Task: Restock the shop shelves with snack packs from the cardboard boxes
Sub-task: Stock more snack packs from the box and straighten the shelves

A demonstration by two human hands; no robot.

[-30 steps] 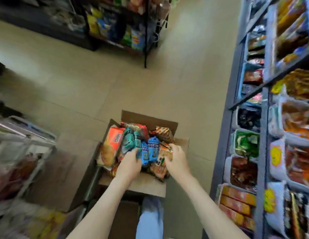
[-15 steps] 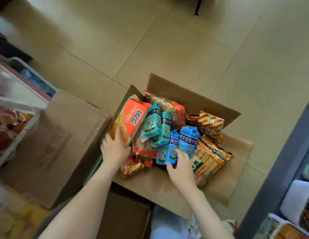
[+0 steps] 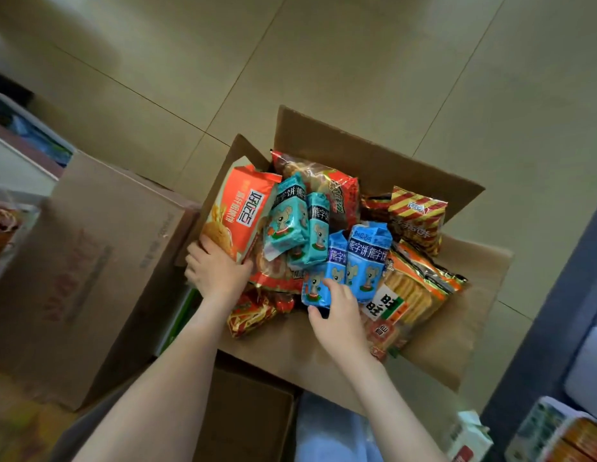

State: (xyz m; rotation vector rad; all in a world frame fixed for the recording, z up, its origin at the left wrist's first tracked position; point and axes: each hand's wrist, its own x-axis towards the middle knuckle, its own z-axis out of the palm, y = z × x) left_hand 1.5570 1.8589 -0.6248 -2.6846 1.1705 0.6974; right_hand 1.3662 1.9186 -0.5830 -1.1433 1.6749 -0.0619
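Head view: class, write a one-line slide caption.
Left hand grips an orange pack, right hand a blue pack, in an open box of snacks.

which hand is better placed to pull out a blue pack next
Right. The right hand pinches the lower end of a blue pack at the near side of the box, while the left hand is busy gripping the orange pack.

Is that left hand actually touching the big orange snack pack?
Touching. The head view shows the left hand gripping the orange snack pack at its lower edge, a fingertip on its front. The right hand pinches a blue pack.
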